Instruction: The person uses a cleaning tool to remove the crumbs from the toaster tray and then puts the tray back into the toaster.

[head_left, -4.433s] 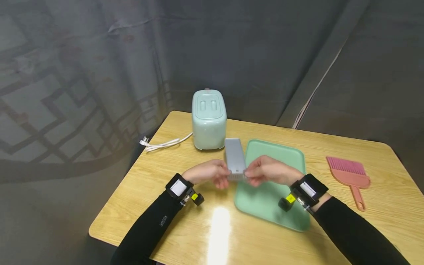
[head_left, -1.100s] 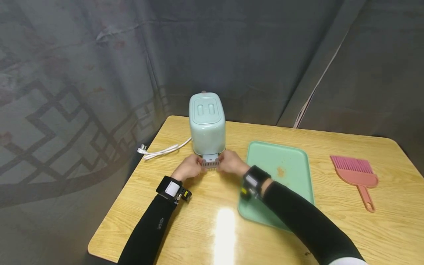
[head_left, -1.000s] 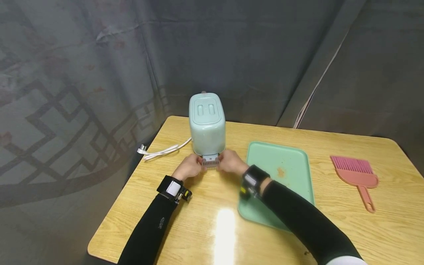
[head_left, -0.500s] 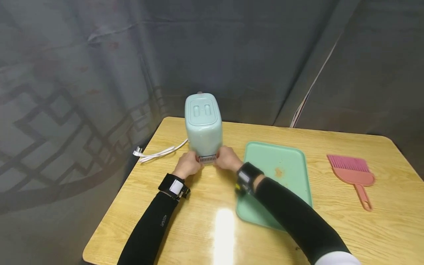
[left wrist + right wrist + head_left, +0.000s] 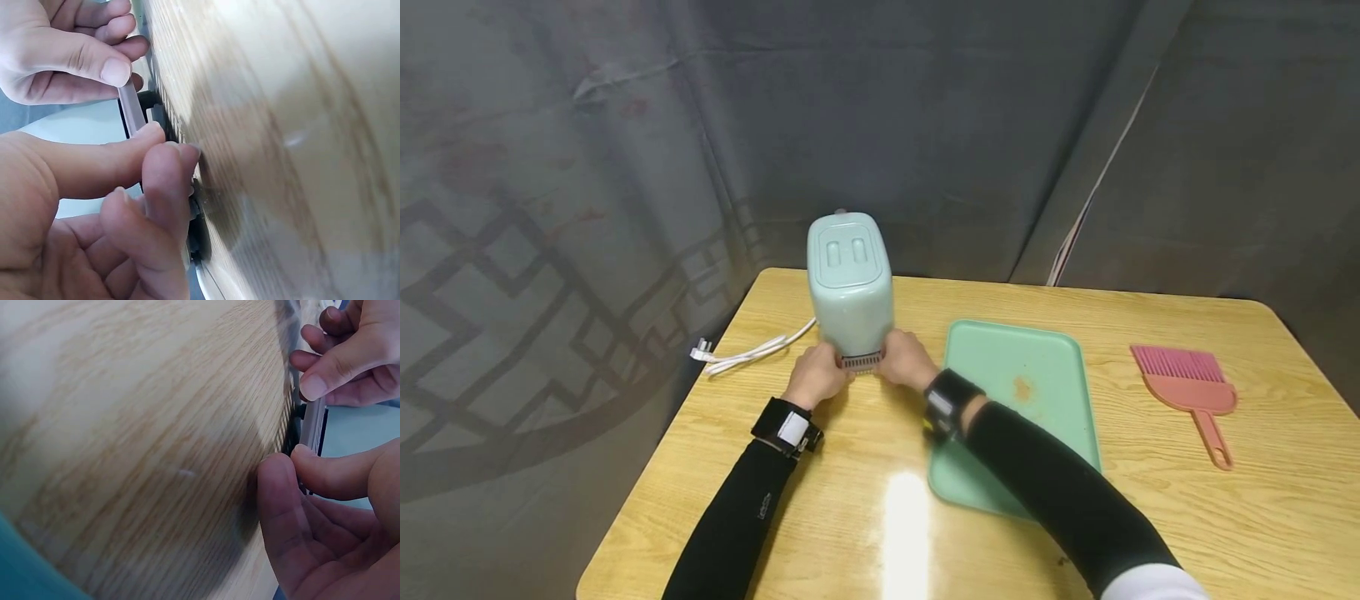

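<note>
A pale mint toaster (image 5: 852, 312) stands at the back left of the table. At the bottom of its near end, the slotted grey edge of a crumb tray (image 5: 861, 362) shows; the rest is hidden inside the toaster. My left hand (image 5: 816, 375) pinches this edge at its left end, thumb on top and fingers beneath. At the right end my right hand (image 5: 908, 360) pinches it the same way. In the left wrist view, the crumb tray's front edge (image 5: 130, 109) runs between both thumbs, low over the wood.
A green serving tray (image 5: 1015, 333) with a small patch of brown crumbs lies under my right forearm. Farther right is a pink brush (image 5: 1191, 392). The toaster's white cord (image 5: 752, 354) trails left to the table edge, and a grey curtain (image 5: 940, 142) hangs behind.
Earlier, both hands held the crumb tray outside the toaster, by the green serving tray. It has since slid into the toaster's base, and over the last second its exposed part has grown shorter.
</note>
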Demonstrator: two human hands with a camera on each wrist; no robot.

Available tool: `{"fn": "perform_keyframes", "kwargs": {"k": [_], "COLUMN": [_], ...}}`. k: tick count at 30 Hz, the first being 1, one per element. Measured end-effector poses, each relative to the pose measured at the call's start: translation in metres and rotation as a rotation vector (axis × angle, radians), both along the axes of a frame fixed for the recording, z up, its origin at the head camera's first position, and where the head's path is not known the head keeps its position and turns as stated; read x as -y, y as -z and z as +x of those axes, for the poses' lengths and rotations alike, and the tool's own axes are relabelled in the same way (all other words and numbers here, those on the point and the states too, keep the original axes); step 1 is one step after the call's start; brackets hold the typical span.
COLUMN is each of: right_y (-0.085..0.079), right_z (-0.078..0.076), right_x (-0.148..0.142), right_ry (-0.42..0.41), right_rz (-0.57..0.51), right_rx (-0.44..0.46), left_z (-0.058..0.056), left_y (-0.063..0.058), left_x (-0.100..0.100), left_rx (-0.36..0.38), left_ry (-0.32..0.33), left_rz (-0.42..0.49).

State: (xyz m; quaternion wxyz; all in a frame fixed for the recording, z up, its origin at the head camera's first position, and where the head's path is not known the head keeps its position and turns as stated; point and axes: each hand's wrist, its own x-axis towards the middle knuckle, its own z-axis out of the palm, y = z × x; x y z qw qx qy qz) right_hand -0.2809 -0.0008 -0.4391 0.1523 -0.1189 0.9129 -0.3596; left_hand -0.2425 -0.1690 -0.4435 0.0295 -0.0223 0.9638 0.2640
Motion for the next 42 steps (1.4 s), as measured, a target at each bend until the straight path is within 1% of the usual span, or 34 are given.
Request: {"fn": "perform_keyframes", "kwargs": {"k": [5,10,14,20,24,26,30,35,37,39,40,42], "right_y": [0.000,0.000,0.001,0.002,0.004,0.005,0.007,0.009,0.010,0.010,0.010,0.010], "right_z": [-0.001,-0.003,-0.005,-0.007,-0.009,-0.011,-0.016,-0.022,-0.023,-0.024,-0.025,-0.025], "right_x": [0.000,-0.002,-0.004,-0.008,-0.009,-0.009,-0.011,-0.016,-0.017,-0.018,-0.018,-0.017], "right_ry": [0.019,0.024,0.018,0.066,0.079,0.071,0.038,-0.022,-0.046,-0.065,-0.071,-0.080], "right_rz": [-0.024,-0.011,0.016,0.090,0.111,0.099,0.024,-0.080,-0.108,-0.124,-0.129,-0.136], "right_rx": [0.018,0.038,-0.013,-0.105,-0.135,-0.145,-0.191,-0.236,-0.244,-0.252,-0.257,-0.252], "left_z": [0.000,-0.001,-0.001,0.000,0.000,-0.001,-0.003,-0.011,-0.014,-0.016,-0.017,-0.017], "left_y": [0.001,0.000,-0.001,-0.002,-0.002,-0.001,0.001,0.003,0.004,0.004,0.003,0.002], "left_x": [0.002,0.002,0.002,0.002,0.004,0.007,0.013,0.021,0.022,0.023,0.023,0.023], "left_rx": [-0.015,-0.031,-0.039,-0.088,-0.091,-0.093,-0.102,-0.125,-0.165,-0.225,-0.261,-0.337], "left_ry": [-0.004,-0.007,-0.018,-0.084,-0.098,-0.097,-0.087,-0.036,-0.003,0.031,0.049,0.084], "left_rz": [-0.004,-0.017,-0.040,-0.102,-0.108,-0.087,0.004,0.168,0.230,0.270,0.275,0.252]}}
